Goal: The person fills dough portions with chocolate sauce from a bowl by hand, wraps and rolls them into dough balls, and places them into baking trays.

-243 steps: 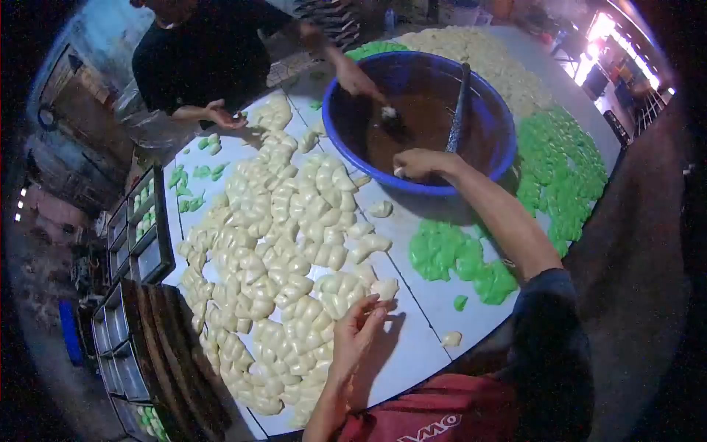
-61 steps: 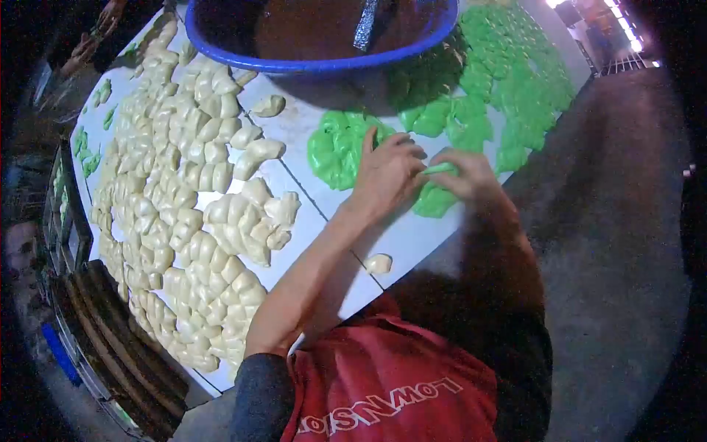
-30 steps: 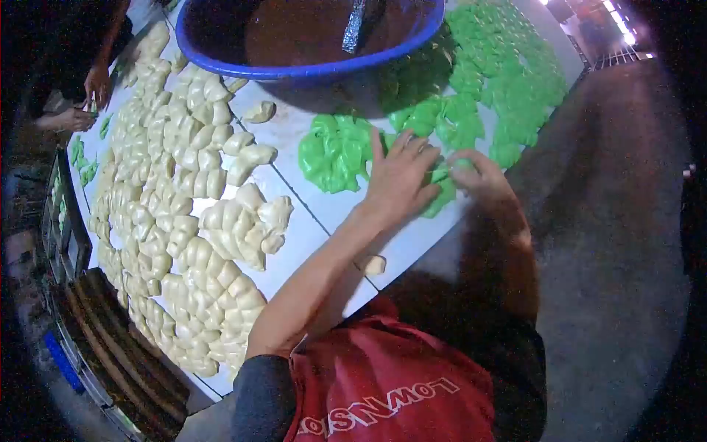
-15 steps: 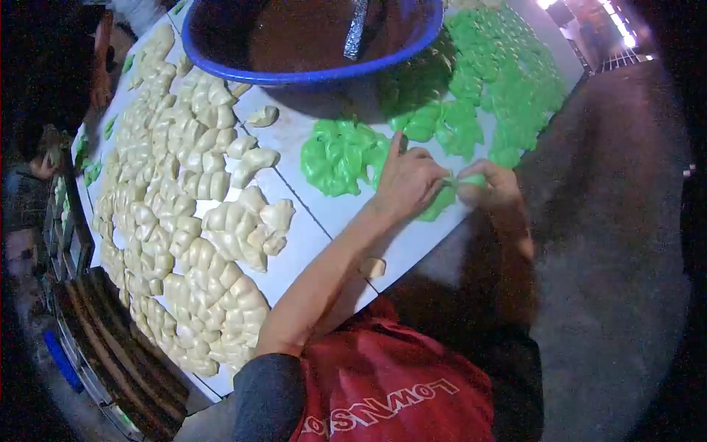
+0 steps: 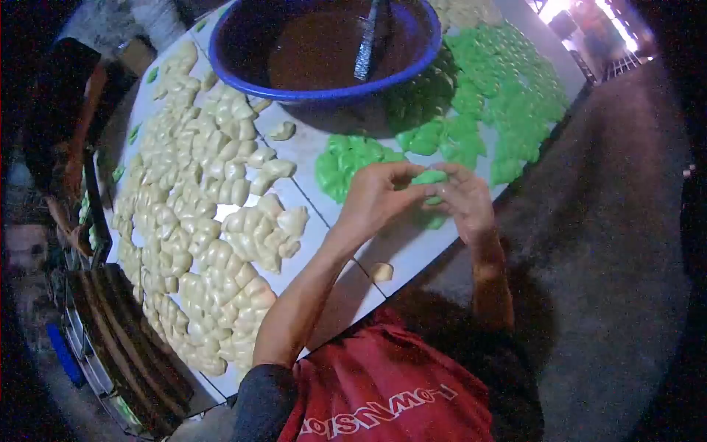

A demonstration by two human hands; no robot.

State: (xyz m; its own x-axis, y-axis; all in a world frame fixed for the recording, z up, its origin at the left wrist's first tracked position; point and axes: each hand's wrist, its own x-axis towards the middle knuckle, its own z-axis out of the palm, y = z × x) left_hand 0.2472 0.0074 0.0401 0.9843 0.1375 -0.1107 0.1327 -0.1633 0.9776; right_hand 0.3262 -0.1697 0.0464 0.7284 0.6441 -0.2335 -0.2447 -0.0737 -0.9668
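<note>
Over the right part of the white table, my left hand (image 5: 375, 195) pinches a small piece of green dough (image 5: 429, 177) between thumb and fingers. My right hand (image 5: 469, 204) grips the same piece from the other side, its fingertips closed on it. Below the hands another bit of green dough (image 5: 433, 220) shows on the table, partly covered. A cluster of green dough pieces (image 5: 342, 163) lies just beyond my left hand. Farther right, many more green dough pieces (image 5: 508, 103) cover the tabletop.
Cream-coloured dough pieces (image 5: 221, 210) spread across the table's left side. A blue-rimmed basin (image 5: 309, 95) of brown filling stands at the back, with a metal-looking utensil (image 5: 364, 51) in it. One small cream piece (image 5: 381, 272) lies near the front edge. Stacked trays (image 5: 121, 346) stand at left.
My left hand has turned, its index finger no longer stretched toward the green cluster. Both hands have come together, raising the green dough piece between their fingertips. The view has shifted slightly.
</note>
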